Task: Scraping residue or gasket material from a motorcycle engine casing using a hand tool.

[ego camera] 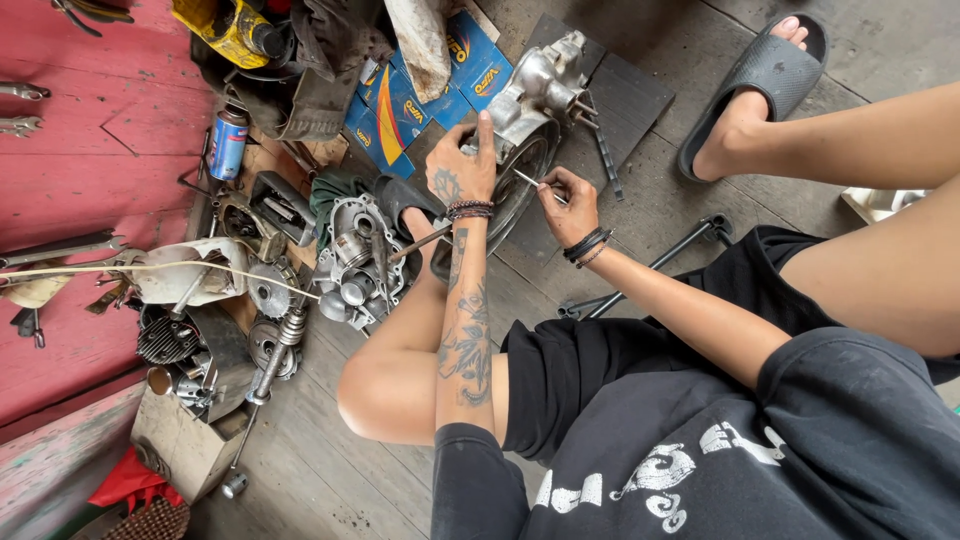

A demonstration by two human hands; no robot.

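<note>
A grey metal engine casing (pixel 535 95) lies on a dark mat (pixel 640 95) on the wooden floor (pixel 330 450), in the upper middle of the frame. The left hand (pixel 462 170) rests on its rim, fingers spread apart and one finger pointing up along the metal. The right hand (pixel 570 205) sits just beside it, its grip closed on a thin metal tool (pixel 528 180) whose tip touches the casing's edge. Above and left of the casing lie flat blue cardboard boxes (pixel 400 110) with orange and yellow swooshes. Farther left stands a blue spray can (pixel 228 140) with a silver top, and a yellow bottle (pixel 230 30) lies at the upper edge. Loose engine parts (pixel 355 265) crowd the centre left.
</note>
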